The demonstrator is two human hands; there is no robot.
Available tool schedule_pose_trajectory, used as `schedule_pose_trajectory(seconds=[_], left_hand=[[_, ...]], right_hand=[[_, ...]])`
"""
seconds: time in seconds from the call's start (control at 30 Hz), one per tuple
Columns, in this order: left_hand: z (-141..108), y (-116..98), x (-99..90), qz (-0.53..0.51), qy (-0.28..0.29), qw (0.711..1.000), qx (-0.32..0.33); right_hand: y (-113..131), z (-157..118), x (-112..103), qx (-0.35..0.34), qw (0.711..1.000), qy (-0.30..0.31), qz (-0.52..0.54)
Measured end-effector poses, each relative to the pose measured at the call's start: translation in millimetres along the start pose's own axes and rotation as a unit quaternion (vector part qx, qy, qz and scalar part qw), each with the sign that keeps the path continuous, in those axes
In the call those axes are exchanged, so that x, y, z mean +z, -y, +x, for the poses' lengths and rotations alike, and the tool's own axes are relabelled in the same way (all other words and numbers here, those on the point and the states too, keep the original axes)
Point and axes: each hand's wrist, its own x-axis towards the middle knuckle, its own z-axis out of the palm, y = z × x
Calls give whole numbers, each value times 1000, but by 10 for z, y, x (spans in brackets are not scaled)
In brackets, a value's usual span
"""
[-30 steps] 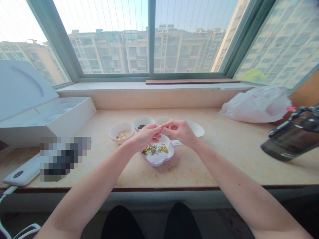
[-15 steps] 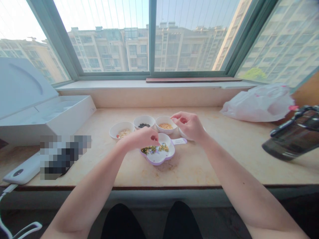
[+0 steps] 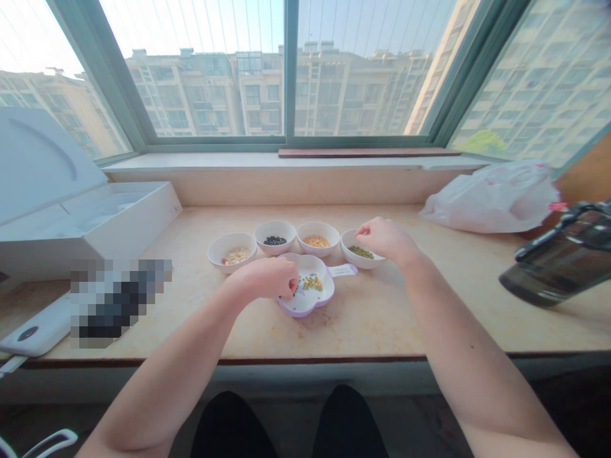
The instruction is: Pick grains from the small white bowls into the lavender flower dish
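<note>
My left hand (image 3: 274,278), fingers pinched together, is over the left part of a purple-rimmed white dish (image 3: 311,306) holding mixed yellow and green beans. Whatever its fingertips hold is hidden. My right hand (image 3: 384,238) has its fingertips closed above the bowl of green beans (image 3: 361,253); anything between them is too small to make out. To the left of that bowl stand a bowl of yellow grains (image 3: 317,240), a bowl of black beans (image 3: 275,242) and a bowl of pale pieces (image 3: 237,256).
An open white box (image 3: 133,210) stands at the left, with a white device (image 3: 41,327) and a blurred dark object (image 3: 119,305) before it. At the right are a plastic bag (image 3: 491,197) and a dark transparent container (image 3: 554,261). A window lies behind the table (image 3: 382,318).
My right hand has moved right, from beside the yellow grains to the green beans, uncovering that bowl. My left hand has lowered into the dish's left side, and its fingers have drawn together.
</note>
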Motion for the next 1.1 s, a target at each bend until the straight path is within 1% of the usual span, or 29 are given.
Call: schedule_pose_trajectory(seconds=[0.07,0.1,0.17,0.27,0.33,0.4,0.5,0.57,0.63,0.73,0.83,0.9,1.0,1.1], left_hand=[[8,70,38,-55,-17,998,35],[9,89,47,-68,-13,997,40],[4,87,48,-59,5,998,21],[-10,17,13,-11,26,1000,-14],[-19,-45,-30,-15,12,1000,-6],[-21,-106,-85,-46,-16,999,22],[-16,-188,-166,-84,-22,995,55],[-10,-233,-201,-152,-30,986,70],[-6,-265,-217,-261,-23,961,82],[0,-289,-213,-427,-7,900,93],[14,-301,-201,-534,-18,840,87],[28,-305,-193,-579,-29,812,69],[54,-299,-171,-613,-42,788,36],[91,-272,-117,-623,-40,781,18]], right_hand=[[-17,9,-1,-3,1000,2,0],[-18,8,-2,-2,1000,4,-2],[-10,-5,-8,7,1000,21,-8],[12,-31,-21,28,999,39,-15],[24,-40,-27,31,999,24,-14],[37,-38,-26,21,1000,-5,-4],[76,-32,-11,-4,998,-47,30],[119,-35,7,-22,995,-74,67],[167,-44,28,-45,990,-93,100],[222,-63,54,-80,983,-111,126],[250,-78,59,-101,975,-130,150],[271,-95,55,-123,965,-138,185],[335,-153,57,-177,940,-116,267],[444,-247,86,-217,909,-51,353]])
